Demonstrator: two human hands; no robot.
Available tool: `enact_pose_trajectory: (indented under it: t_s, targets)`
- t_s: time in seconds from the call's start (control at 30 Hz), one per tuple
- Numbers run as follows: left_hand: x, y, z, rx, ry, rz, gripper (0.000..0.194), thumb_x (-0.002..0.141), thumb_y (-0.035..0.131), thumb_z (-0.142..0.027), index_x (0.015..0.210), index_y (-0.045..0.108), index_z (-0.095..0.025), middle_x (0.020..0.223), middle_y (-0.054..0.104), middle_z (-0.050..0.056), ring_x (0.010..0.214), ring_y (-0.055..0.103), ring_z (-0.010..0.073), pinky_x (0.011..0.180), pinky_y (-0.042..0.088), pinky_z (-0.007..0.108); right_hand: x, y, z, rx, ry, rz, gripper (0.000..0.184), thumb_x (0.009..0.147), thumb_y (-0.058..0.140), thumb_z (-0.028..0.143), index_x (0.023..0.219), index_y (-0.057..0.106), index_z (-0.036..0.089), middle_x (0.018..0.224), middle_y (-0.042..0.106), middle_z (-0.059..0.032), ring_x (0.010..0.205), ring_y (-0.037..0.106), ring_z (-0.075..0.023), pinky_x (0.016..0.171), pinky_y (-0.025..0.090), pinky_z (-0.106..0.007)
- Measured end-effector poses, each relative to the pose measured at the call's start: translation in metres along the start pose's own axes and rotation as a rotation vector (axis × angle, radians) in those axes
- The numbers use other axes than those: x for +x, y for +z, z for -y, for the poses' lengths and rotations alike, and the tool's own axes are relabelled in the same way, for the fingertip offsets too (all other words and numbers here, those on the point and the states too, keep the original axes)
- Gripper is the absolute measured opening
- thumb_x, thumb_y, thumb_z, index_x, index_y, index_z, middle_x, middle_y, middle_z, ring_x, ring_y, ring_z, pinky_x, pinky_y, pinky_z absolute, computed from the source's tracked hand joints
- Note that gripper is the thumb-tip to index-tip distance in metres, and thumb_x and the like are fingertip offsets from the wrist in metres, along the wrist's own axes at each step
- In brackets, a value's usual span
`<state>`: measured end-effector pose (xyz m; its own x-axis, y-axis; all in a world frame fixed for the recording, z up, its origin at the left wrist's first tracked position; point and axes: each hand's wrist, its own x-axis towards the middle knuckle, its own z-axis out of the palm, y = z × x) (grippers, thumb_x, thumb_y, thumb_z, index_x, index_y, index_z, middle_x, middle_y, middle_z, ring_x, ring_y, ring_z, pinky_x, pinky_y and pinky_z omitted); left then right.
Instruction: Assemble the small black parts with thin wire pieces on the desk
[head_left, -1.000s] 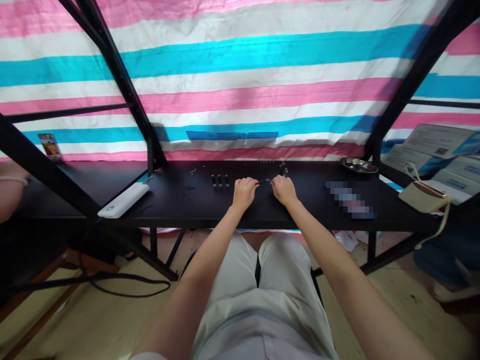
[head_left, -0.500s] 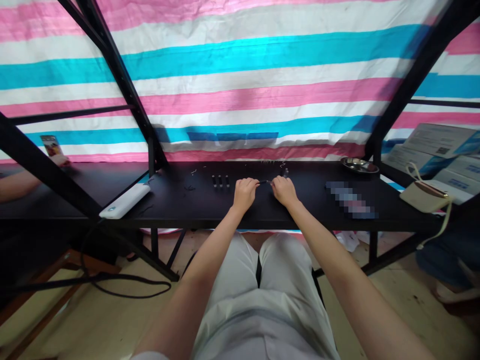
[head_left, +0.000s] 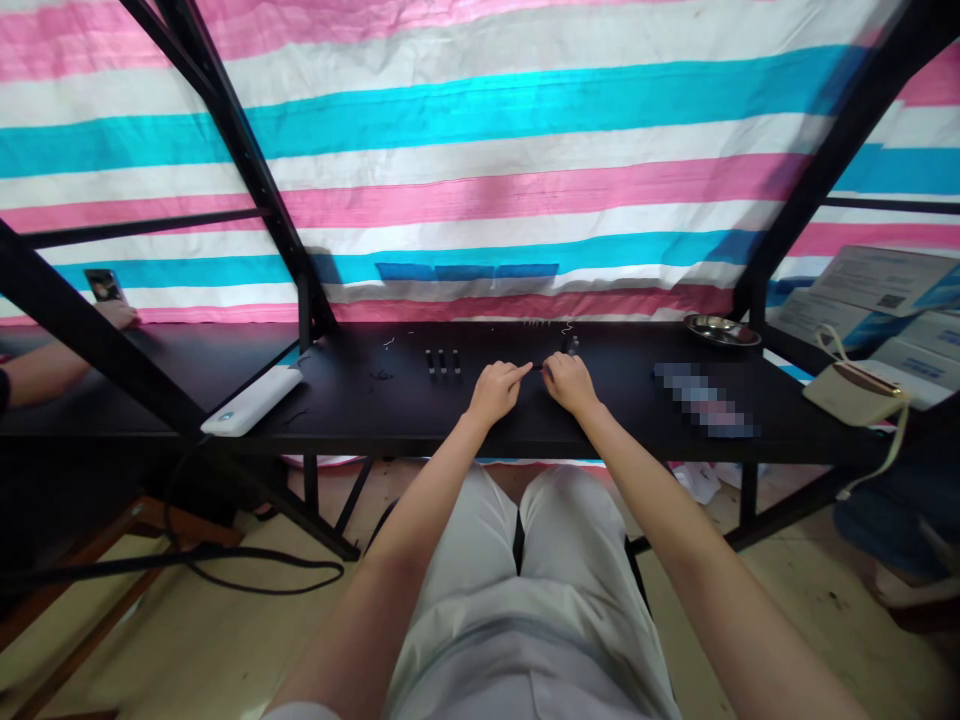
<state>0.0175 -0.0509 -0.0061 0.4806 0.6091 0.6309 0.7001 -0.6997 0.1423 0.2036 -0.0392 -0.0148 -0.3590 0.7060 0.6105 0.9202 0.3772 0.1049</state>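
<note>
Both my hands rest on the black table [head_left: 390, 410], close together at its middle. My left hand [head_left: 496, 389] is closed, its forefinger and thumb pinched toward the right. My right hand [head_left: 568, 381] is closed too, fingers curled. Between the two fingertips lies a thin dark part [head_left: 537, 367], too small to name; both hands pinch its ends. Three small dark upright pieces [head_left: 442, 363] stand in a row just left of my left hand. Another small dark piece [head_left: 571, 345] stands behind my right hand.
A white power bank [head_left: 253, 400] lies at the table's left front edge. A metal dish [head_left: 721, 329] sits at the back right, a beige pouch [head_left: 851, 392] and cardboard boxes [head_left: 885, 290] further right. Another person's hand [head_left: 112, 312] holds a phone at far left. Black frame struts cross both sides.
My left hand has slid right and stretched its forefinger toward the right hand, closing the gap. The other person's hand at far left has come up to the phone.
</note>
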Motion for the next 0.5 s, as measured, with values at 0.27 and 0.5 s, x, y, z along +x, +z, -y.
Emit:
enact_pose_trajectory:
  t_s: [0.27, 0.5]
  targets:
    - [-0.0011, 0.0007, -0.0005, -0.109, 0.014, 0.025, 0.047, 0.089, 0.037, -0.017, 0.135, 0.041, -0.022, 0.081, 0.062, 0.004, 0.078, 0.052, 0.0156, 0.079, 0.044, 0.03, -0.0007, 0.0056, -0.003, 0.081, -0.07, -0.095, 0.022, 0.09, 0.038, 0.027, 0.082, 0.056, 0.015, 0.08, 0.059, -0.0091, 0.074, 0.05, -0.0201, 0.069, 0.029, -0.032]
    - [0.0008, 0.0025, -0.0022, -0.233, -0.071, -0.09, 0.055, 0.087, 0.047, -0.028, 0.138, 0.03, -0.017, 0.097, 0.061, 0.005, 0.077, 0.055, 0.0125, 0.079, 0.046, 0.028, -0.0017, 0.003, 0.0048, 0.262, -0.005, -0.18, 0.017, 0.089, 0.042, 0.028, 0.082, 0.054, 0.017, 0.076, 0.057, -0.0058, 0.069, 0.05, -0.0169, 0.066, 0.034, -0.029]
